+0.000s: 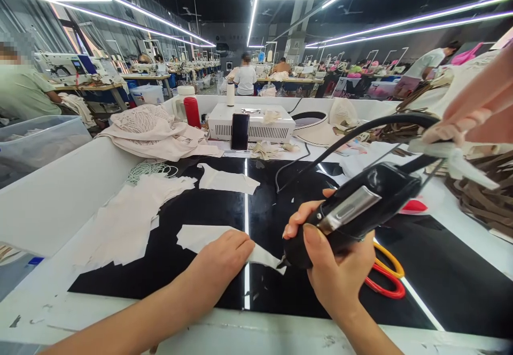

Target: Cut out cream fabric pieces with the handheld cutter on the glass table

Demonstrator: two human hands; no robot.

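My right hand [339, 269] is wrapped round a black handheld power tool [352, 208] with a silver plate and a thick black cable. The tool's narrow tip touches the right end of a white fabric piece [192, 236] on the glossy black board [168, 275]. My left hand [230, 251] lies on that piece, palm down, its fingers together and pressed on the fabric. Behind it lies a second white piece [228, 180]. Scissors [390, 280] with orange and red handles rest right of my right hand, partly hidden by it.
Stacked white pieces [128, 221] and green cord [152, 170] lie left. A phone [240, 131] leans on a white vented box [216, 122] behind. Another person's hand [457, 125] is near the cable at upper right. Brown strips [481, 194] are heaped at right.
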